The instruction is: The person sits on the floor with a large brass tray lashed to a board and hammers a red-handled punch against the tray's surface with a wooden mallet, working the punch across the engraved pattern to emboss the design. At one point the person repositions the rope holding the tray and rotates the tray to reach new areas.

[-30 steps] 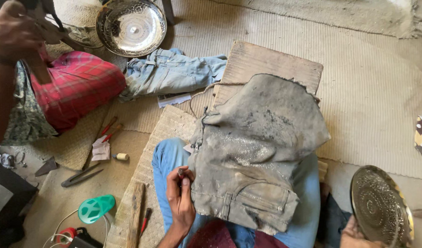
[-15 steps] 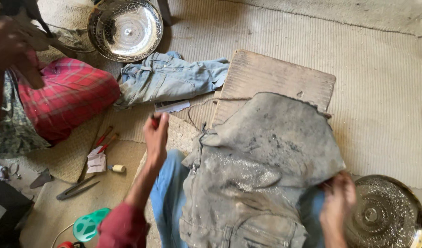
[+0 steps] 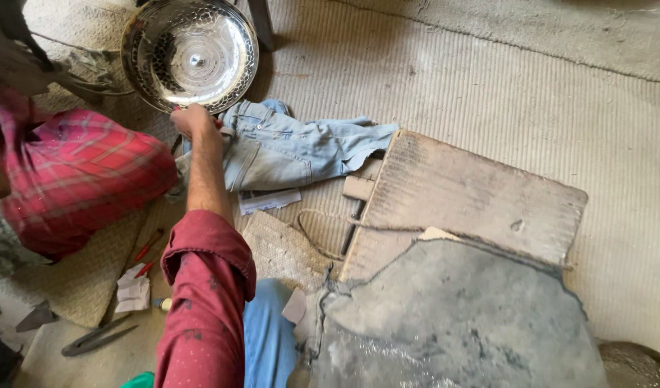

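Observation:
My left hand (image 3: 194, 119) is stretched far forward in a maroon sleeve, its fingers curled on the near rim of a shiny patterned metal plate (image 3: 190, 54) at the top left. Just below and right of the hand lies a piece of light blue jeans (image 3: 294, 147). A dusty grey cloth (image 3: 452, 323) covers my lap at the bottom. My right hand is out of view.
A worn wooden board (image 3: 466, 194) lies ahead of my lap, with a woven mat (image 3: 279, 251) to its left. Another person in red plaid cloth (image 3: 71, 179) sits at the left. Shears (image 3: 93, 338) and red-handled tools (image 3: 146, 248) lie on the floor. A second metal plate's edge (image 3: 639, 359) shows bottom right.
My left hand rose from my lap and reached forward to the far plate's rim. My right hand, earlier beside the plate at bottom right, has left the view.

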A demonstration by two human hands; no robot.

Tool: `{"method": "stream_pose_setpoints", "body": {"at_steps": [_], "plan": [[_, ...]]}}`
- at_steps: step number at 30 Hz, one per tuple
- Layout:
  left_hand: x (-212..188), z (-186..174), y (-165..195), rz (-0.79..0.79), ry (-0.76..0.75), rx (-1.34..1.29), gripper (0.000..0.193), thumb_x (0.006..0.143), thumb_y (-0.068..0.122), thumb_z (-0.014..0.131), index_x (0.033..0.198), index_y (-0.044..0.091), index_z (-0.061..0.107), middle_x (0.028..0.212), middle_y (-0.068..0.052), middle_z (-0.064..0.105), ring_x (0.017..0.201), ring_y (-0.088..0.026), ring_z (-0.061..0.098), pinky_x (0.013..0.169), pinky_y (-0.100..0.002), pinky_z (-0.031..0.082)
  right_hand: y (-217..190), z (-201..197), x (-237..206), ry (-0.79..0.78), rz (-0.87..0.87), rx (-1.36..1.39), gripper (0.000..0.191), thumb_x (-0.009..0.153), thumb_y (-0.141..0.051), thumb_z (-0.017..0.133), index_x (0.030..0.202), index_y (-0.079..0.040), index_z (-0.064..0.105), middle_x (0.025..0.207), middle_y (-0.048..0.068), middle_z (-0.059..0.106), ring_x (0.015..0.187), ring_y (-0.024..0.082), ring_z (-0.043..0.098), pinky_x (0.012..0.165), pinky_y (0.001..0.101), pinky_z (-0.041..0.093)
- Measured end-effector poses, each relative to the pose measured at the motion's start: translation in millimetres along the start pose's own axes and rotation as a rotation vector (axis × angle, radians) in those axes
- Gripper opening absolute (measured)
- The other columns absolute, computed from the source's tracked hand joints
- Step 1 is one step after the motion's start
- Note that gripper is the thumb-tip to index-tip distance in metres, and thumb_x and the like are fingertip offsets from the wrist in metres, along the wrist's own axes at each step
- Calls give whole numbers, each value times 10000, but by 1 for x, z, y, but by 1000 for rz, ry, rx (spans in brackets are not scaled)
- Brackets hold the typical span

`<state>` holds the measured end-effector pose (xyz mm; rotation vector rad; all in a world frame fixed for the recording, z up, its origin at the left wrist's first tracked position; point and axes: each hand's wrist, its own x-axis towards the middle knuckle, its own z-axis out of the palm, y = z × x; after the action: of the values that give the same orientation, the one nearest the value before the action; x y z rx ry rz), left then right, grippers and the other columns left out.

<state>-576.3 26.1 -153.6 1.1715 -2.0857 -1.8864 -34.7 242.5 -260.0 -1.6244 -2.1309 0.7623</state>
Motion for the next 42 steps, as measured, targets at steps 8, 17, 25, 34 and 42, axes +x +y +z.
{"method": "stream_pose_setpoints", "body": {"at_steps": [8, 17, 25, 34, 42], "plan": [[46, 39, -14, -5, -3, -156, 303, 777, 11, 691, 1064, -88, 695, 1020, -145, 770, 800, -193, 746, 690, -340, 605, 22, 34, 17, -12, 22, -73, 332, 1079, -215, 545, 1305, 25, 576, 1048, 133, 634, 928, 265, 613, 820, 419, 515], [12, 33, 31, 243, 296, 367, 197, 772, 191, 711, 840, 11, 753, 855, -155, 759, 805, -316, 733, 721, -475, 572, 15, 28, 10, -28, -4, -90, 296, 1042, -176, 558, 1262, 19, 598, 986, 112, 640, 865, 250, 610, 773, 398, 507], [-73, -35, 91, 1051, 354, 679, 73, 805, 103, 679, 750, 61, 701, 750, -138, 705, 713, -262, 689, 669, -449, 587, 10, -26, 5, -43, -84, 21, 268, 1009, -141, 569, 1224, 13, 617, 931, 94, 645, 809, 236, 606, 730, 380, 500], [-196, -151, 126, 1590, 84, 1044, 199, 953, 106, 670, 755, 104, 682, 729, -99, 655, 615, -245, 615, 535, -415, 495, 23, -135, -14, -69, -226, 246, 242, 973, -102, 581, 1181, 6, 639, 869, 73, 651, 747, 221, 603, 683, 359, 493], [-324, -268, 137, 1830, -262, 848, 231, 985, 195, 721, 808, 50, 688, 714, -117, 611, 607, -254, 567, 536, -399, 438, 26, -227, -41, -93, -84, 963, 300, 1041, -198, 637, 1290, -31, 660, 957, 31, 637, 783, 111, 562, 652, 257, 483]]}}
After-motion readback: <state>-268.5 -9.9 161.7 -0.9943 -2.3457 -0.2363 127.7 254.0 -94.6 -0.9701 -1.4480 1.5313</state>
